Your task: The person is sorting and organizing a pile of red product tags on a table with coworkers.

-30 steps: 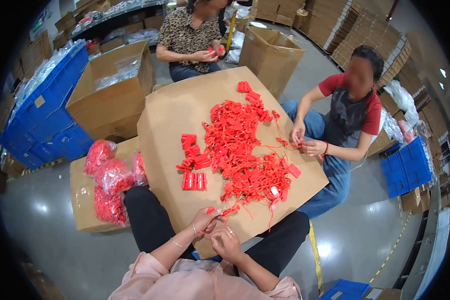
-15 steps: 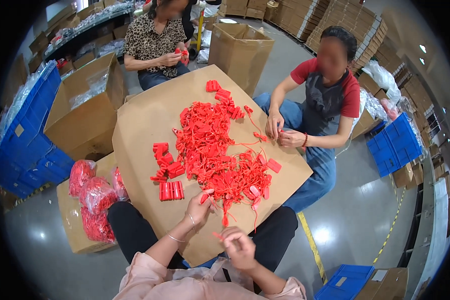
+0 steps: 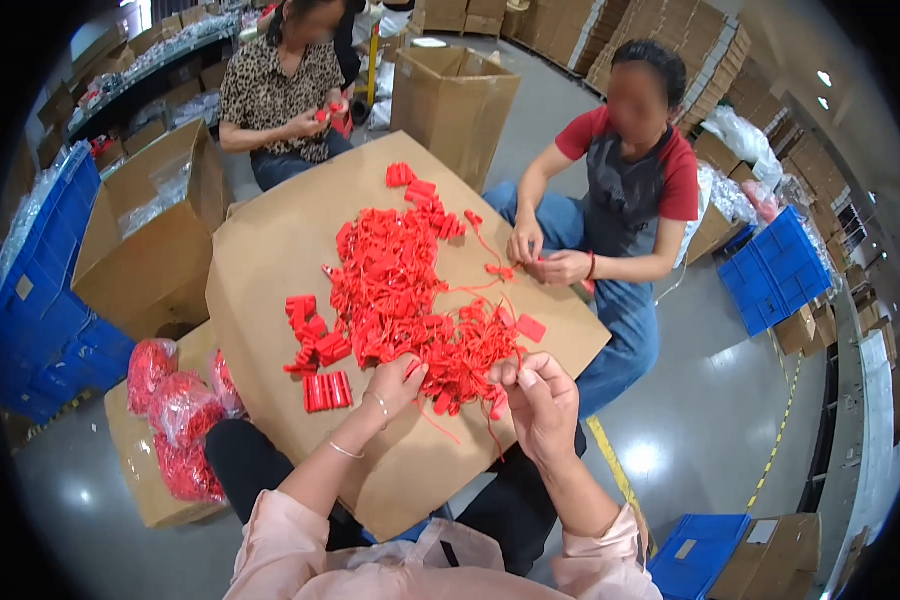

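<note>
A tangled pile of red cords with small red plastic pieces [image 3: 385, 270] covers the middle of a cardboard sheet [image 3: 270, 240]. At its near edge my left hand [image 3: 395, 385] is closed round a small red plastic piece; a red cord trails below the fingers. My right hand [image 3: 540, 395], at the pile's near right corner, has thumb and forefinger pinched on a thin red cord [image 3: 519, 358]. Beside my left hand lies a neat row of red plastic pieces [image 3: 328, 392], with more stacked pieces [image 3: 315, 338] behind it.
Across the sheet, a person in a red-sleeved shirt [image 3: 635, 180] handles a red piece; another in a spotted shirt [image 3: 280, 90] does likewise. Bags of red pieces [image 3: 185, 408] sit on a carton at left. Cartons [image 3: 455, 110] and blue crates [image 3: 775, 272] stand around.
My right hand has moved up and forward from near my lap to the pile's right corner, now pinching a cord. My left hand has shifted slightly forward, still holding its red piece.
</note>
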`<move>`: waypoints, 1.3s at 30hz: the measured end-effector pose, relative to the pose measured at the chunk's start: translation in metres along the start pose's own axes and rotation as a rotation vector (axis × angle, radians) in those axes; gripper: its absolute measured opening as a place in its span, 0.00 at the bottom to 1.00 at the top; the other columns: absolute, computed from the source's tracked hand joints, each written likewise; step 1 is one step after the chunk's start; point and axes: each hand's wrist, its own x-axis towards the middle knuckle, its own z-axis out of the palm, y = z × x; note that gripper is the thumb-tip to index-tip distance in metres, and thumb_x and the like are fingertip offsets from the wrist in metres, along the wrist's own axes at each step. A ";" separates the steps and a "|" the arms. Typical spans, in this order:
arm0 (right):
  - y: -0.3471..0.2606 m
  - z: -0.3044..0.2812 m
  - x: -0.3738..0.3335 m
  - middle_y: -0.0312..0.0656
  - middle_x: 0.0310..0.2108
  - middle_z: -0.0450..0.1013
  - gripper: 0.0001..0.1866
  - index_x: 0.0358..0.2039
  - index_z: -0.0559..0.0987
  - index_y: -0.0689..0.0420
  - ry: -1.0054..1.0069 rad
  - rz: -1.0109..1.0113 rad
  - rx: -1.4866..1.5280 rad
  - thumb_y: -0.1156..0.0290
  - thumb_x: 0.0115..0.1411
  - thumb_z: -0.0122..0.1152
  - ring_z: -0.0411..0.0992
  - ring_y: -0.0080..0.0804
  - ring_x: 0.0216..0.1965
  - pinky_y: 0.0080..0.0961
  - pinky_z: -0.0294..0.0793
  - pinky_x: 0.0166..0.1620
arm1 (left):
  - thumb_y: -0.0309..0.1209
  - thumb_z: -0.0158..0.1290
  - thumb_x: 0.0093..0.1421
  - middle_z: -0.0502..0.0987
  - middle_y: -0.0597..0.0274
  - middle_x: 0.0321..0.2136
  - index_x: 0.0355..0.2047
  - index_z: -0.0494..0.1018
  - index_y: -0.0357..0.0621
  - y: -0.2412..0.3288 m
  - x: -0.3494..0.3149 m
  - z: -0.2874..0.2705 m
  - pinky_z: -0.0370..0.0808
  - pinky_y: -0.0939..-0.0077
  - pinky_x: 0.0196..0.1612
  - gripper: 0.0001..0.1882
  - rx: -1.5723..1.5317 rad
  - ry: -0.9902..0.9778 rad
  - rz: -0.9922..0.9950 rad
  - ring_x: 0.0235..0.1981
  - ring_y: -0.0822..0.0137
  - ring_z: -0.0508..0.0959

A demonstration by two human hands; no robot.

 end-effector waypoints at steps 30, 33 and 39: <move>0.002 0.000 0.001 0.41 0.29 0.69 0.03 0.30 0.69 0.61 -0.048 0.035 0.034 0.75 0.59 0.48 0.68 0.31 0.37 0.27 0.67 0.46 | 0.36 0.50 0.55 0.72 0.53 0.41 0.46 0.65 0.43 0.009 -0.013 0.009 0.71 0.66 0.43 0.19 0.144 -0.194 0.277 0.41 0.57 0.74; 0.000 -0.003 0.000 0.41 0.30 0.69 0.03 0.30 0.69 0.61 -0.017 0.025 0.029 0.75 0.59 0.48 0.69 0.30 0.36 0.27 0.68 0.45 | 0.36 0.49 0.55 0.73 0.54 0.39 0.47 0.65 0.44 0.013 -0.011 0.004 0.71 0.66 0.43 0.20 0.185 -0.169 0.287 0.41 0.55 0.73; 0.010 -0.008 0.004 0.40 0.28 0.69 0.05 0.29 0.69 0.60 0.086 0.008 0.023 0.74 0.60 0.46 0.70 0.28 0.32 0.24 0.70 0.41 | 0.29 0.50 0.53 0.72 0.50 0.34 0.38 0.71 0.41 0.027 -0.001 -0.050 0.70 0.66 0.41 0.11 0.036 -0.081 0.266 0.37 0.54 0.73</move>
